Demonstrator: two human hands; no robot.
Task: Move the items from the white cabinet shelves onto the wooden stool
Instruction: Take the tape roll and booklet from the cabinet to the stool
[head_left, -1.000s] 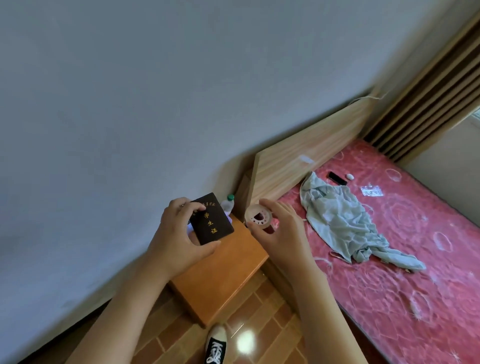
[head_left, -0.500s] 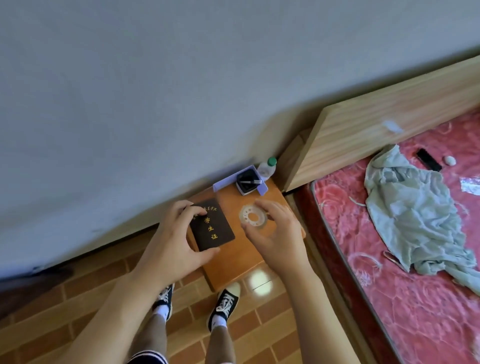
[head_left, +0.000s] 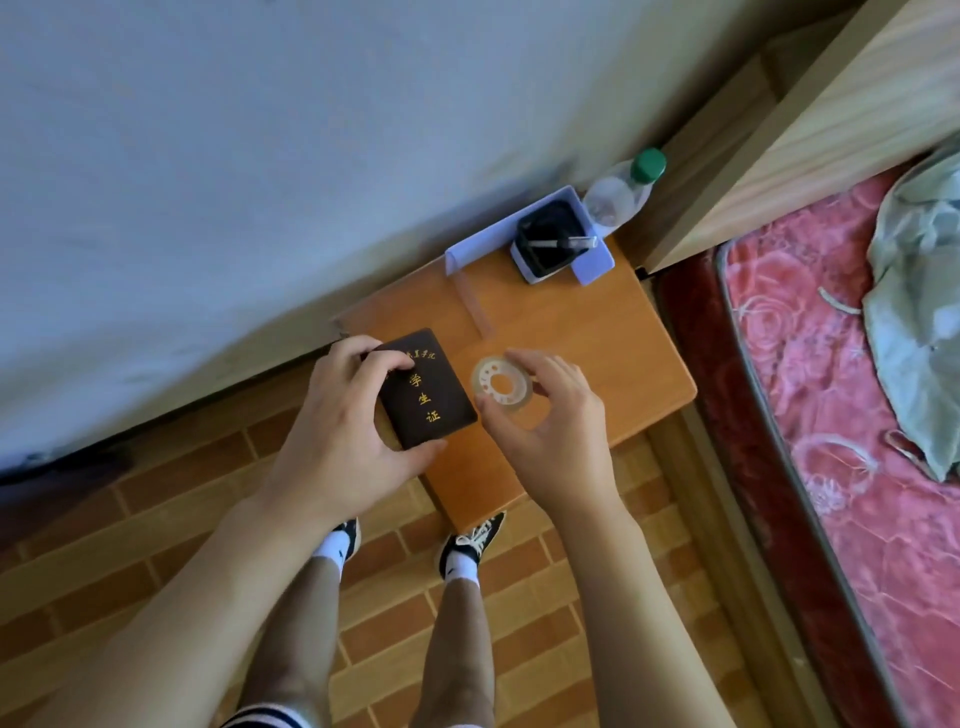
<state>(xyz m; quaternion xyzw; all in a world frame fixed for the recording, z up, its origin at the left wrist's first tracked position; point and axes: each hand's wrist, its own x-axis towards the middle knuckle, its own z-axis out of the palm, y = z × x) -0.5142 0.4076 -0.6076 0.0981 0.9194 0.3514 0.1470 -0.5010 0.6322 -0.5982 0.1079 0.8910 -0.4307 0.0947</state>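
The wooden stool (head_left: 587, 338) stands against the wall, just below me. My left hand (head_left: 343, 441) grips a dark brown booklet (head_left: 423, 389) with gold characters, held low over the stool's near left part. My right hand (head_left: 556, 431) pinches a roll of clear tape (head_left: 500, 387) by its rim, flat and low over the stool's middle. Whether booklet and tape touch the wood I cannot tell. The white cabinet is out of view.
On the stool's far end sit a lilac box (head_left: 582, 260) with a black holder (head_left: 550, 236) in it and a clear bottle (head_left: 621, 192) with a green cap. A bed with a red mattress (head_left: 857, 467) and grey cloth (head_left: 919, 312) lies to the right. My feet (head_left: 467, 540) stand by the stool.
My view has tilted down onto the stool. Both hands have come down toward its top, the left with the booklet and the right with the tape roll turned flat.
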